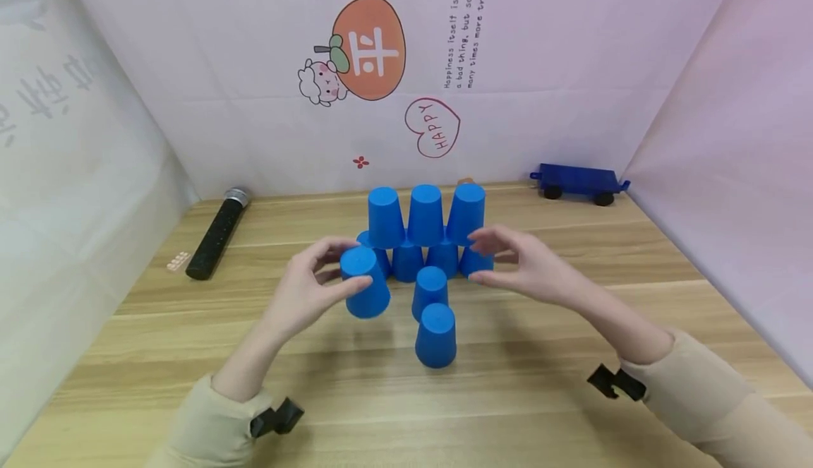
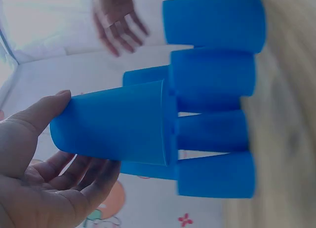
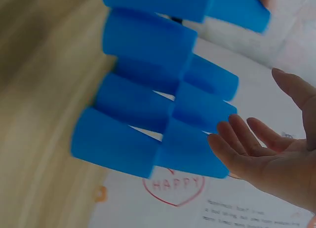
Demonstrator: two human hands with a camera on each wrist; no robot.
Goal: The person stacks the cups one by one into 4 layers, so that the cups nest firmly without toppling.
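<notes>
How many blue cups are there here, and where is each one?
10 visible: three upper-row cups, four lower-row cups beneath them, two front cups, one nearer the viewer, and one held cup in the left hand. Any nested inside would be hidden.

Upper cups [image 1: 425, 217] atop lower cups [image 1: 407, 263]

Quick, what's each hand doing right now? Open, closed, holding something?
Left hand: closed around a blue cup.
Right hand: open, holding nothing, near the stacked cups.
</notes>
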